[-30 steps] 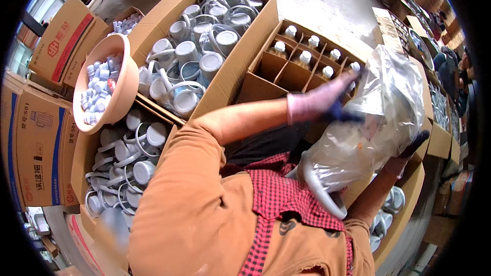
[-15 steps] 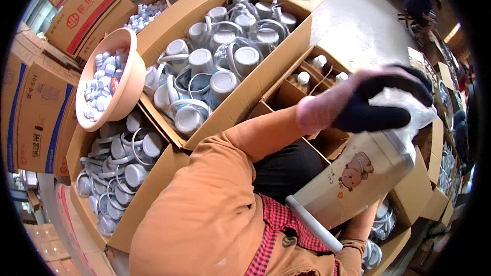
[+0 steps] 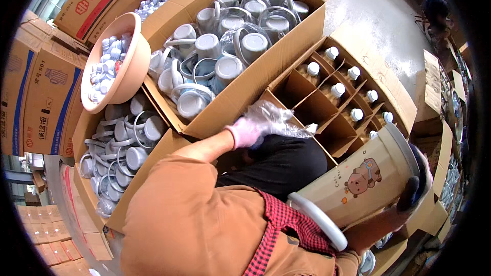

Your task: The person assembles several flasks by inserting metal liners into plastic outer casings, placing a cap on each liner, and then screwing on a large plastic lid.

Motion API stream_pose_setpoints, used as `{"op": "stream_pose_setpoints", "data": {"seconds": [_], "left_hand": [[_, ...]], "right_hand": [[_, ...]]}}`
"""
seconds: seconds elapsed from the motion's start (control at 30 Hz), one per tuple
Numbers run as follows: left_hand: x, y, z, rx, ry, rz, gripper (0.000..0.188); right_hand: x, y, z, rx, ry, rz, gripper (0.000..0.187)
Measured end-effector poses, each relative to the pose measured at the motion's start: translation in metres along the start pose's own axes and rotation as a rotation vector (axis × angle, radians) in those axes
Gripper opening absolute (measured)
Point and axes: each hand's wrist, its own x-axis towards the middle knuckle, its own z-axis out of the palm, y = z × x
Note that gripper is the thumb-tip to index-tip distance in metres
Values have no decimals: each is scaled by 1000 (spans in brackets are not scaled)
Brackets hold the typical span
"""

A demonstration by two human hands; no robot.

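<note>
Beige bear-printed jug (image 3: 360,181), with grey handle (image 3: 318,221): is lying tilted over the person's lap, beside the divided carton (image 3: 388,77) of white-capped bottles (image 3: 337,90). Right gloved hand (image 3: 417,186): grip is grasping the jug's upper end. Left gloved hand (image 3: 250,135): grip is clutching a crumpled clear plastic bag (image 3: 273,117) near the carton.

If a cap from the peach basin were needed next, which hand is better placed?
Probably the left hand: it's nearer the peach basin, though a clear plastic bag is beside it. The right hand is farther off, supporting the cream container.
</note>
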Motion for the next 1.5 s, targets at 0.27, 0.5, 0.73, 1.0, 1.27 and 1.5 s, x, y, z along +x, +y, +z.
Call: {"op": "stream_pose_setpoints", "data": {"seconds": [0.27, 0.5, 0.73, 1.0, 1.27, 1.5], "left_hand": [[146, 131, -204, -1245, 213, 580, 38], [178, 168, -152, -1867, -145, 769, 44], [177, 153, -155, -1577, 151, 698, 59], [172, 146, -153, -1528, 306, 447, 86], [167, 141, -148, -1572, 105, 672, 95], [183, 112, -121, -1456, 213, 592, 93]], "right_hand": [[5, -29, 19, 33, 135, -106, 86], [1, 11, 53, 517, 346, -187, 87], [-28, 32, 40, 500, 476, 22, 69], [1, 28, 56, 689, 410, 10, 50], [2, 32, 57, 772, 409, -28, 84], [-6, 41, 50, 753, 410, -14, 55]]}}
